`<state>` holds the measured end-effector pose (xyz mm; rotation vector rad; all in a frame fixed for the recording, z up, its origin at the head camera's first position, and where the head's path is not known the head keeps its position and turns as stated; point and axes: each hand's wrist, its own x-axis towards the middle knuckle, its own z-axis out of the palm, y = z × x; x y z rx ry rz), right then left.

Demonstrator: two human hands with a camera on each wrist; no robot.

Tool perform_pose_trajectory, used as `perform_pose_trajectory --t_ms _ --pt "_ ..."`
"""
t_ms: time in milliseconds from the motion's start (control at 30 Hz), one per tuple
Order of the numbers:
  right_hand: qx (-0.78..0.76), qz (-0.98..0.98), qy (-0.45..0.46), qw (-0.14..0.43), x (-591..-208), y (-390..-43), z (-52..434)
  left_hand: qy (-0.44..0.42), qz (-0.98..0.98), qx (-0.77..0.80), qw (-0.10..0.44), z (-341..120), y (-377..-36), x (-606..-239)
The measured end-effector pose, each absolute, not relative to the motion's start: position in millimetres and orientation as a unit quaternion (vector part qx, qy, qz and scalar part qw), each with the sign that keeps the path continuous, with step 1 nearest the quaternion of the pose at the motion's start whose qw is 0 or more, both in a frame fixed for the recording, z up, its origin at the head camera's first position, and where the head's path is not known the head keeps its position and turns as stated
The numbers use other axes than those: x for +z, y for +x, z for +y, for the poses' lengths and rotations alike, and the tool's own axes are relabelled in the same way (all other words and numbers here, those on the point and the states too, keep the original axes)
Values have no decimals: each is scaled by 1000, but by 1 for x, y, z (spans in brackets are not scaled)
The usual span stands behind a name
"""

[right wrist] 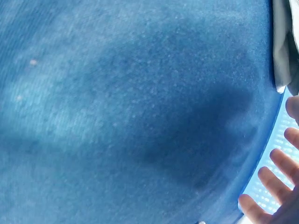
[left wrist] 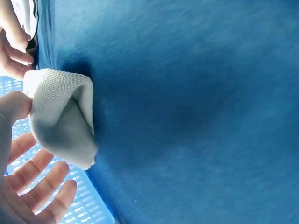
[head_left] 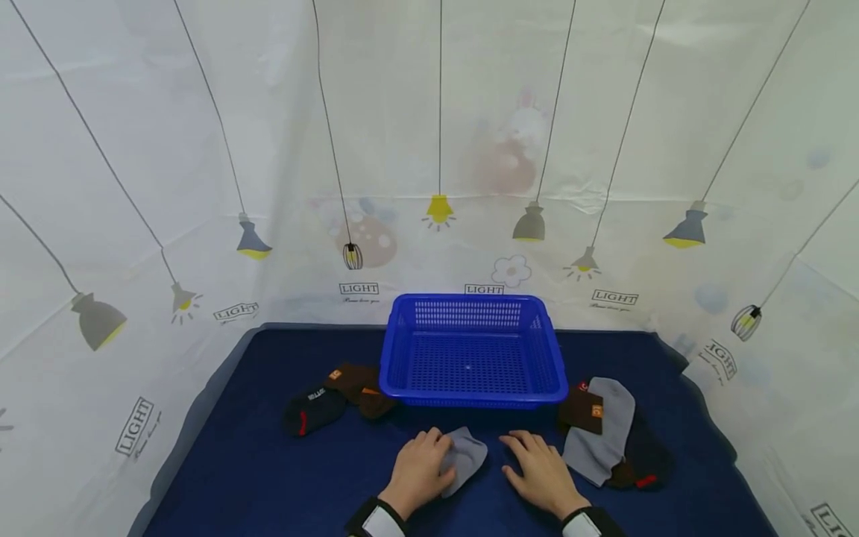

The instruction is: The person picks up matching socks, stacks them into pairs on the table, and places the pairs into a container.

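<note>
A small folded grey sock (head_left: 465,457) lies on the dark blue table cover just in front of the blue plastic basket (head_left: 473,350). My left hand (head_left: 419,470) sits at the sock's left edge. In the left wrist view its thumb (left wrist: 14,107) touches the sock (left wrist: 63,116), whose cuff stands up, while the fingers (left wrist: 42,186) stretch out straight and apart from it. My right hand (head_left: 540,470) lies flat on the cover a little right of the sock, holding nothing. Its straight fingers (right wrist: 275,182) show against the basket (right wrist: 275,151).
Left of the basket lie a black sock (head_left: 312,409) and brown socks (head_left: 356,384). On the right is a pile with a long grey sock (head_left: 600,429), a brown one (head_left: 582,409) and a black one (head_left: 644,455). White printed sheets wall in the table.
</note>
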<state>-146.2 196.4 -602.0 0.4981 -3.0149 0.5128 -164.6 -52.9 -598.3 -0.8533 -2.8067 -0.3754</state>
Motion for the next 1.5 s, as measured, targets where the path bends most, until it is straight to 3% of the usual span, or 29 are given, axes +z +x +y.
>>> perform_pose_trajectory --t_ms 467,900,1167,1500 --pt "196 -952 233 40 -604 -151 168 -293 -945 -132 67 -53 -152 -601" --pt "227 -933 268 74 -601 -154 158 -306 -934 -148 111 -54 -154 -608" --pt "236 -942 228 71 -594 -158 172 -310 -917 -174 183 -61 -160 -597" --pt "228 -959 156 63 -595 -152 204 -299 -930 -165 139 -64 -162 -598"
